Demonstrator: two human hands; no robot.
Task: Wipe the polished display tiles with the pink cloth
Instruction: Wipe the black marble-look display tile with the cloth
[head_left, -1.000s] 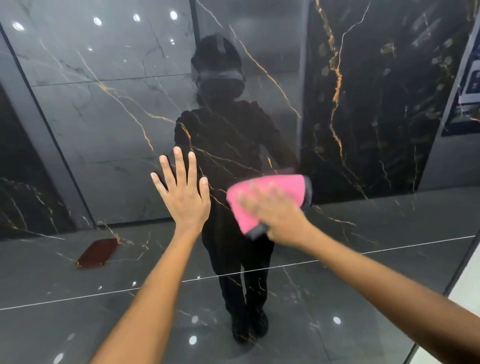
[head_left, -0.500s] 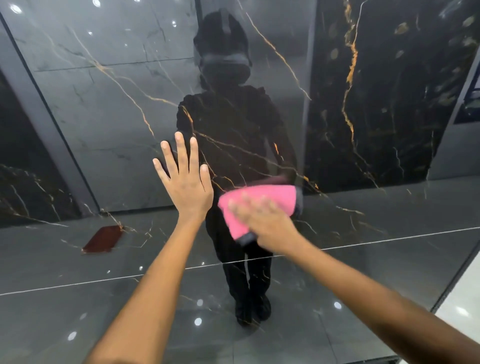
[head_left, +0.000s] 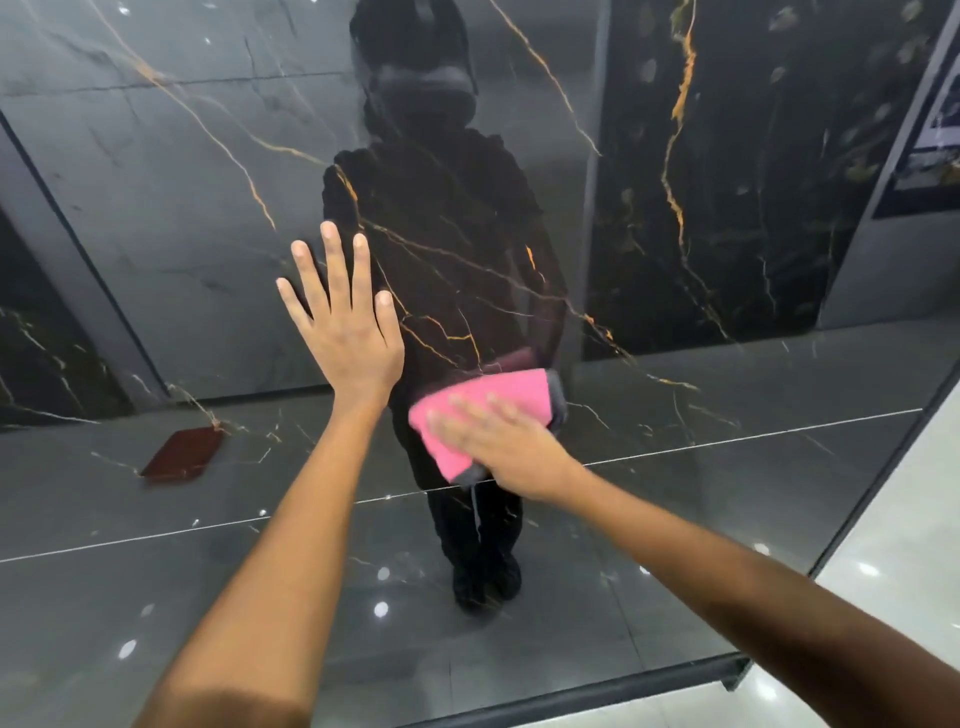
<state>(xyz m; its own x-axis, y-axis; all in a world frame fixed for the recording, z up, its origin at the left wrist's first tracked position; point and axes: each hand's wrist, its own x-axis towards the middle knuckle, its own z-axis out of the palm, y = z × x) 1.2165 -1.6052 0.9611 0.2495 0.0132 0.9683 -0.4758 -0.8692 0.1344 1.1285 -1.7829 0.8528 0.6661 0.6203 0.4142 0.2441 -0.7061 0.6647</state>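
My right hand lay flat on the pink cloth, fingers straight and pressing it against the dark polished tile, low on the panel just beside my left hand. That left hand was spread wide, palm braced on the same tile, gripping nothing. To wipe well here, I judged I needed even pressure across the whole palm, so the cloth stayed flat rather than bunching, and overlapping passes. The gloss showed every reflection, so my bracing palm would likely leave a print needing a final pass. A reddish reflection showed lower left.
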